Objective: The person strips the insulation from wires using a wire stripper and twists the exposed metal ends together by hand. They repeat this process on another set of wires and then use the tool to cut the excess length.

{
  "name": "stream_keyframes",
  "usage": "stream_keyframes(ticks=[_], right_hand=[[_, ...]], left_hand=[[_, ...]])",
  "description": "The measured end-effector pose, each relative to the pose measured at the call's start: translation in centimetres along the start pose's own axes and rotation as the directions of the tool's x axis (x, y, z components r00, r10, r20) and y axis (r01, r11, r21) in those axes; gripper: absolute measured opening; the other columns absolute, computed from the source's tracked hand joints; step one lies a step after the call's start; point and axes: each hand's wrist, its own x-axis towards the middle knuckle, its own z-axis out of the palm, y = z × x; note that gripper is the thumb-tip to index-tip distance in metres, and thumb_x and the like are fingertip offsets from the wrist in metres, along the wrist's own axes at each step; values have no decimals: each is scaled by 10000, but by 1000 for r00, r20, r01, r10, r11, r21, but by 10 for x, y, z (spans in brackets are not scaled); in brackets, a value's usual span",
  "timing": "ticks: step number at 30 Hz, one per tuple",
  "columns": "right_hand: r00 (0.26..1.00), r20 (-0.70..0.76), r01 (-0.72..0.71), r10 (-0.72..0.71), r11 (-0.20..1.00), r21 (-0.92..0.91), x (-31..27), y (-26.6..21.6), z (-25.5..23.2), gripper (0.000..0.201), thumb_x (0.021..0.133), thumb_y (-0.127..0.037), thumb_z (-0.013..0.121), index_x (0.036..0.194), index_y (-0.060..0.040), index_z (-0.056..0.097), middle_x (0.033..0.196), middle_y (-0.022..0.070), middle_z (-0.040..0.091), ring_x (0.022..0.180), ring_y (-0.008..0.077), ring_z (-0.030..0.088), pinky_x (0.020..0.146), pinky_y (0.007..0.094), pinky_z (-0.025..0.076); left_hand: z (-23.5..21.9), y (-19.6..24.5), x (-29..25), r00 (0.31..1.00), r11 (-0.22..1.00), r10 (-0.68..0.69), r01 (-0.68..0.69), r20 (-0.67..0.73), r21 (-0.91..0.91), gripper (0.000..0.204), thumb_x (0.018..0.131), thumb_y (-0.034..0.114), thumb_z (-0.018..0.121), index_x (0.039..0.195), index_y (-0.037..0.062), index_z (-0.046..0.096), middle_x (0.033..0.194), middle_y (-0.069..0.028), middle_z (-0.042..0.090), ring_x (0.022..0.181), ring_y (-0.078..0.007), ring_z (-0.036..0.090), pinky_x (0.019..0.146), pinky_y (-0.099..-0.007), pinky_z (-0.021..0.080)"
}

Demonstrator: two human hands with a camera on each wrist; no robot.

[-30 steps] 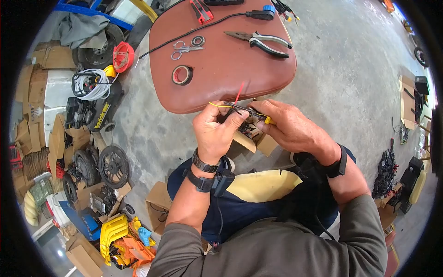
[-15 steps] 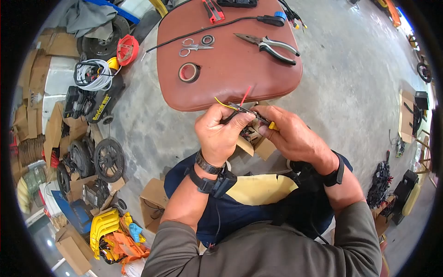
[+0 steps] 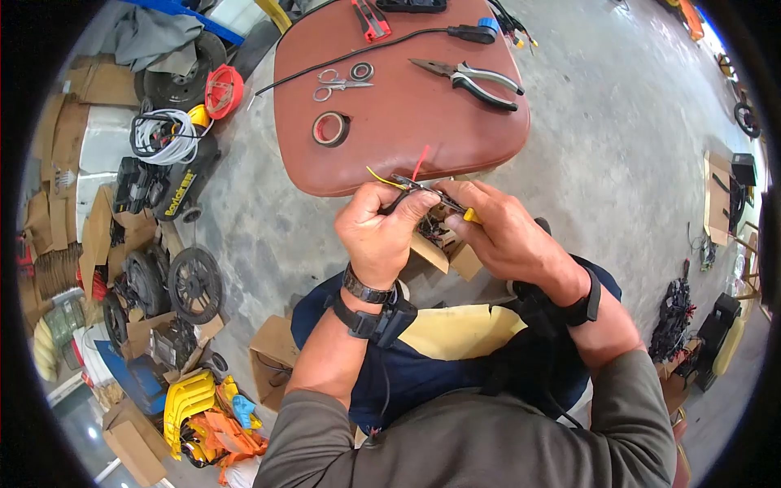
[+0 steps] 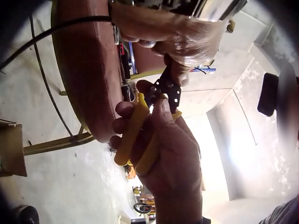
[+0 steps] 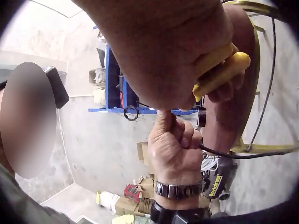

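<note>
Near the front edge of the padded stool, my left hand (image 3: 376, 232) pinches the end of a black cable (image 5: 219, 152). A yellow wire (image 3: 381, 178) and a red wire (image 3: 421, 162) stick out past its fingers. My right hand (image 3: 517, 236) grips a wire stripper (image 4: 171, 89) by its yellow handles (image 4: 132, 135). The tool's dark, holed head lies right at the left thumb and fingertips, overlapping the wires. The fingers hide where the blades meet the wire.
On the brown stool (image 3: 407, 122) lie combination pliers (image 3: 468, 80), scissors (image 3: 342, 84), a tape roll (image 3: 331, 128), a red utility knife (image 3: 373, 23) and a cable with a blue-ended connector (image 3: 476, 32). An open cardboard box (image 3: 429, 250) sits below the hands. Wheels and boxes crowd the left floor.
The view has shifted slightly. The yellow wire now slants upward where it lay nearly level a second ago. Both hands keep hold of the cable and the wire stripper close together.
</note>
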Motion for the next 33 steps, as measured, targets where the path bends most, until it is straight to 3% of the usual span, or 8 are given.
stream_keyframes(ticks=[6,13,18,22,25,28,29,33], right_hand=[[998,-53,33,-33,999,3,3,2,4,397,887,-41,630,1272,28,559,1109,266,650,1043,454,612,882,490,492],[982,-158,97,-106,993,-65,6,10,16,370,874,-81,676,1215,33,584,1035,257,680,1001,444,632,854,498,500],[987,-150,48,-55,997,-53,7,12,20,355,874,-102,674,1192,30,584,982,247,686,962,443,636,829,506,499],[996,-90,2,-2,1000,0,10,12,18,358,872,-87,660,1199,36,582,995,259,680,975,459,628,830,503,501],[997,-49,73,-67,990,122,12,16,13,398,875,-140,673,1213,47,579,1002,258,676,973,438,641,841,473,506],[967,239,-161,91,942,293,8,5,-8,460,891,-175,691,1285,22,559,1057,167,675,975,263,658,876,404,510],[962,262,-171,77,918,358,7,7,-7,482,881,-228,710,1262,27,560,1055,124,653,982,182,605,877,361,488],[933,351,-272,82,799,537,6,11,-8,427,916,-275,693,1189,32,575,1024,68,620,985,141,546,875,310,449]], left_hand=[[-3,-9,2,1000,1000,-9,9,-22,-1,190,796,37,856,824,26,669,768,41,646,704,-41,522,639,-216,432],[-6,-17,5,996,998,14,-9,-90,57,266,773,37,878,739,28,614,747,23,643,684,-49,507,616,-231,447],[-3,-12,7,995,998,1,5,-103,56,279,806,47,854,729,48,586,718,59,560,681,-40,451,615,-219,385],[-5,-15,8,995,998,4,3,-99,70,253,807,50,855,747,38,609,728,48,589,681,-39,470,610,-218,398],[-5,-19,10,999,999,8,-5,-47,52,245,791,50,869,753,31,627,725,48,608,673,-38,481,595,-222,414],[-13,-15,12,996,999,-31,28,83,42,218,804,68,860,792,25,647,749,46,618,688,-43,494,613,-220,415],[-14,-13,11,990,999,-32,29,136,26,195,813,74,852,830,19,666,767,43,626,699,-45,502,626,-218,413],[-19,-4,6,958,999,-9,-5,286,46,250,793,109,875,793,9,646,741,32,621,702,-49,510,626,-231,439]])
